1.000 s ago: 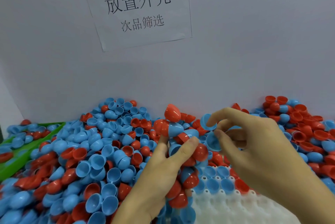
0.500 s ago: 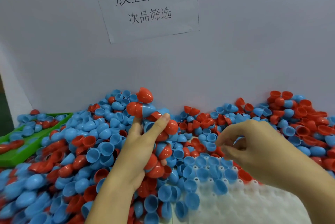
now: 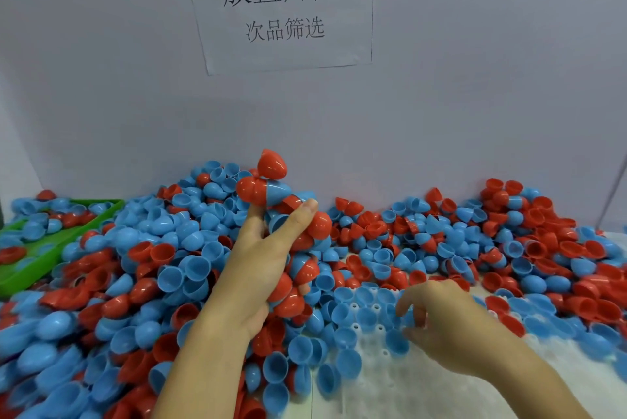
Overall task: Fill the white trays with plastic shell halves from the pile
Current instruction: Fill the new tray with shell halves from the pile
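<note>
The left hand (image 3: 268,269) is raised over the middle of the desk (image 3: 576,235), its grip full: fingers and thumb curl round a tall clump of red and blue shell halves (image 3: 295,249), some nested into one another and standing up past the fingertips. The right hand (image 3: 441,327) is low over the white tray (image 3: 390,381) at the near right of the desk, fingers bent and narrowed toward a blue shell half (image 3: 397,340) among the tray's pegs; whether it actually pinches that half or has just let it go I cannot tell.

The pile (image 3: 152,276) covers most of the desk from the left edge to the right, banked against the back wall (image 3: 475,96), with a green tray (image 3: 40,256) partly buried at the far left. The white tray holds a few rows of blue halves along its far edge; the near part is bare pegs, so the filling looks early.

The halves look thin, light, stiff and smooth, so likely slippery and apt to roll or wedge together. A pinch across the rim, thumb inside the cup, seems the surest hold. The crowded clump in the left hand may shed pieces if tilted.

A paper sign (image 3: 281,5) hangs on the wall.
</note>
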